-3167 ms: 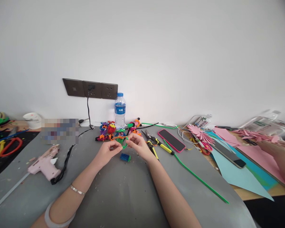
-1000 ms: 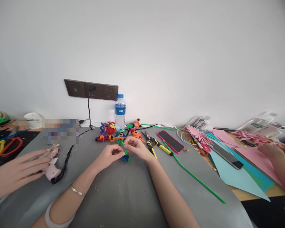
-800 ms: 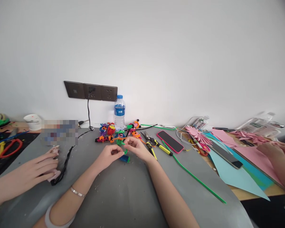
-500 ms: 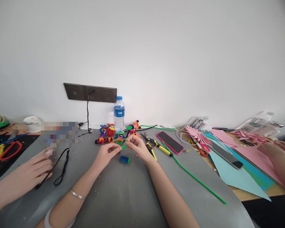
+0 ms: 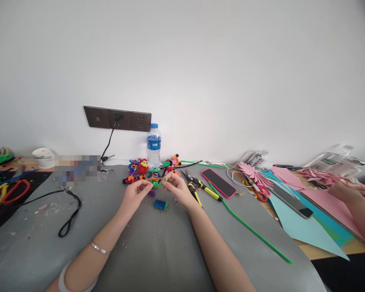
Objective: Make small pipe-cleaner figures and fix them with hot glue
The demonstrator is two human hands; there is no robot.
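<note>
My left hand (image 5: 136,194) is closed in a pinch at the left end of a small orange and green pipe cleaner piece (image 5: 155,179). My right hand (image 5: 177,187) pinches the other end, a little higher, with its fingertips turned inward. The span between the hands is short, and its exact shape is too small to tell. Below them a small blue block with a green edge (image 5: 160,204) lies on the grey table (image 5: 158,251). Behind my fingers sit several colourful fuzzy figures (image 5: 142,166), partly hidden by the hands. A purple bit (image 5: 152,193) shows just under the piece.
A water bottle (image 5: 153,147) stands at the wall. Right of my hands lie yellow-handled pliers (image 5: 205,188), a pink-cased phone (image 5: 219,182) and a long green pipe cleaner (image 5: 255,229). A black cord loop (image 5: 67,225) lies left. Another person's hands (image 5: 351,200) work over pink paper (image 5: 325,205).
The other person's hand at left has moved off the black cord to the table's far left edge, and the loop has shifted. My left fingers sit slightly farther left; the grip looks the same.
</note>
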